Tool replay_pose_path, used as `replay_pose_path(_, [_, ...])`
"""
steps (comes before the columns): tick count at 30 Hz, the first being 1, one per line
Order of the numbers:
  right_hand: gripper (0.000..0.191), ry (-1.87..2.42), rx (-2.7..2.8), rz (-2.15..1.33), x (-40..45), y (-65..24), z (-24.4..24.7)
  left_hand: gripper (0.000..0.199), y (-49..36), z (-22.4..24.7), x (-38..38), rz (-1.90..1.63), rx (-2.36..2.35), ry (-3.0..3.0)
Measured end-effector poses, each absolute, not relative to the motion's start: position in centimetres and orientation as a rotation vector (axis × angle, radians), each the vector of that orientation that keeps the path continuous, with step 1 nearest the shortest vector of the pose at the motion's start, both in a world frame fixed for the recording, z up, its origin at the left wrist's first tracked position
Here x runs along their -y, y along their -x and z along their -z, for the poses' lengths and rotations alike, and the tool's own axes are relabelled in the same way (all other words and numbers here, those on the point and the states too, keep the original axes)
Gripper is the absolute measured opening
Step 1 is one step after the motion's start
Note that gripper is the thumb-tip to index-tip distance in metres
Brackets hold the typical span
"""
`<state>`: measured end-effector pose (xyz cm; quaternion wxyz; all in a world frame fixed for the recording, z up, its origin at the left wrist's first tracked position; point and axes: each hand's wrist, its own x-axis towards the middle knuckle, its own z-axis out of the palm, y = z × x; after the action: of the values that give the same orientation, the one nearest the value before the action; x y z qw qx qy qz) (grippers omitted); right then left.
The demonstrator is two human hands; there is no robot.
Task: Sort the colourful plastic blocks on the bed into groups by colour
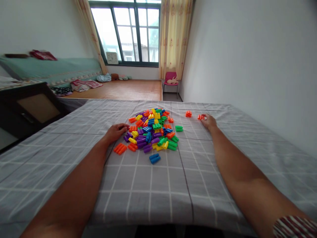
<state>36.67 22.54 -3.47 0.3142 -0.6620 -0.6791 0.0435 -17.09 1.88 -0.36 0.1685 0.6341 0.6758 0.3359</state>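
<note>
A heap of plastic toy blocks [148, 129], shaped like joined tubes in orange, yellow, green, blue and purple, lies on the cloth-covered table. At its left edge rests my left hand [118, 130], fingers drawn together against the end of an orange block [133, 128]. What the fingertips pinch, if anything, is too small to make out. To the right, apart from the heap, my right hand [209, 122] is closed on another orange block [200, 117] at table level. Just left of it sits a small orange group of blocks [188, 114].
Loose around the heap lie a green block [179, 128], a blue block [155, 158] and an orange block [120, 148]. The table wears a grey checked cloth [158, 198]. Beyond stand a low wooden bed [133, 88], a pink chair [170, 79] and a dark cabinet [32, 109].
</note>
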Motion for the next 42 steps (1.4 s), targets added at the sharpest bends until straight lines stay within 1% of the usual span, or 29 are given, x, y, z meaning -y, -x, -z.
replay_pose_path(4, [0.042, 1.624, 1.892, 0.001, -22.9, -36.1, 4.1, 0.05, 17.4, 0.5, -1.9, -0.934, -1.936, -1.836])
replay_pose_path(6, [0.037, 1.622, 1.894, 0.051, -23.1, -36.2, 4.2, 0.051, 17.4, 0.5, -1.9, -0.923, -1.946, -1.847])
replay_pose_path(9, [0.024, 1.655, 1.862, 0.116, -23.1, -36.7, 4.3, 0.051, 17.3, 0.5, -1.8, -0.918, -1.951, -1.849])
replay_pose_path(11, [0.02, 1.681, 1.862, 0.11, -22.9, -36.8, 4.3, 0.051, 17.2, 0.3, -1.8, -0.921, -1.951, -1.85])
replay_pose_path(14, [0.02, 1.723, 1.905, 0.035, -22.5, -36.5, 4.2, 0.05, 17.0, 0.0, -1.7, -0.915, -1.958, -1.862])
replay_pose_path(20, [0.029, 1.751, 1.924, -0.021, -22.0, -35.9, 3.9, 0.05, 16.5, -0.6, -1.4, -0.895, -1.997, -1.862])
replay_pose_path(22, [0.026, 1.711, 1.945, -0.073, -22.0, -36.0, 3.7, 0.05, 16.4, -0.8, -1.3, -0.892, -2.0, -1.866])
replay_pose_path(28, [0.021, 1.497, 2.051, -0.389, -21.8, -36.2, 3.0, 0.049, 16.3, -0.8, -1.2, -0.889, -2.017, -1.861])
replay_pose_path(30, [0.022, 1.46, 2.076, -0.425, -21.5, -35.7, 2.8, 0.051, 16.4, -0.8, -1.3, -0.881, -2.014, -1.867])
replay_pose_path(32, [0.023, 1.459, 2.078, -0.402, -21.2, -35.0, 2.6, 0.052, 16.5, -0.7, -1.3, -0.871, -2.01, -1.872])
replay_pose_path(38, [0.025, 1.596, 2.045, -0.191, -20.4, -32.8, 2.5, 0.049, 16.3, -0.8, -1.1, -0.883, -2.008, -1.861])
replay_pose_path(42, [0.024, 1.6, 2.057, -0.13, -20.2, -32.0, 2.4, 0.049, 16.0, -1.0, -1.0, -0.892, -1.998, -1.859])
